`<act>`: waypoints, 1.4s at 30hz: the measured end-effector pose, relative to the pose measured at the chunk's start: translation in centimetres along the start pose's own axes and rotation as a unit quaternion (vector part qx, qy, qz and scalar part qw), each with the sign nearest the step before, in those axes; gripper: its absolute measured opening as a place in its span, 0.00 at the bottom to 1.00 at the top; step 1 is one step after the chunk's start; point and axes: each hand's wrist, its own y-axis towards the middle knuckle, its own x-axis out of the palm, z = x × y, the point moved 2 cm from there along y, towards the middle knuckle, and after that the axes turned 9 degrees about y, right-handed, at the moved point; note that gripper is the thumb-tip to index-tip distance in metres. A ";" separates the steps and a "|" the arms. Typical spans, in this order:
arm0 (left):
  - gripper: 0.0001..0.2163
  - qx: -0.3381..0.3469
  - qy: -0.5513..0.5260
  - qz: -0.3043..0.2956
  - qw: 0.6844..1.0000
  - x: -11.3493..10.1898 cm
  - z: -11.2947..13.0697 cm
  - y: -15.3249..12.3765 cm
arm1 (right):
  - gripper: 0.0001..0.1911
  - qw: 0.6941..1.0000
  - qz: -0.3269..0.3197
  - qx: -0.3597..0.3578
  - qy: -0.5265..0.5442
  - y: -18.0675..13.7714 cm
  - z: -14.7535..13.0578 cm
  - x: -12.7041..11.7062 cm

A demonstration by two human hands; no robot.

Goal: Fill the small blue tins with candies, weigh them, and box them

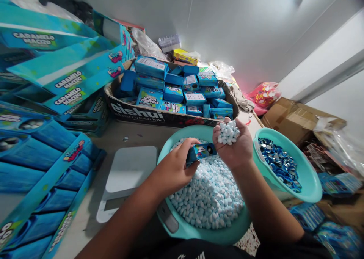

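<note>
My left hand (178,164) grips a small blue candy tin (201,151), thumb and fingers closed around its sides. A round dark opening shows at the tin's right end, close to my other palm. Cupped upward, my right hand (237,151) carries a heap of pale blue and white candies (228,133). Both hands are over a turquoise basin (204,234), which holds a large mass of the same candies (209,204). Some of the basin is hidden behind my arms and hands.
A cardboard tray (136,113) of blue tins stands behind the basin. At right, another turquoise basin (311,187) contains blue and silver round lids (280,164). A white scale (132,168) lies left; blue display boxes (71,88) are stacked beyond it. Brown cartons (292,120) stand far right.
</note>
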 end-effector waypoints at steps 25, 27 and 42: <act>0.21 -0.014 -0.003 0.001 1.000 0.4 -0.3 0.2 | 0.13 0.989 -0.043 -0.117 -0.085 0.4 1.4 -0.5; 0.21 -0.022 -0.002 0.002 1.000 0.5 -0.5 0.2 | 0.13 0.988 -0.042 -0.119 -0.089 0.5 1.6 -0.6; 0.21 0.013 0.042 0.010 0.999 0.5 0.0 -0.1 | 0.09 0.969 -0.122 -0.149 -0.154 -0.1 2.2 -0.8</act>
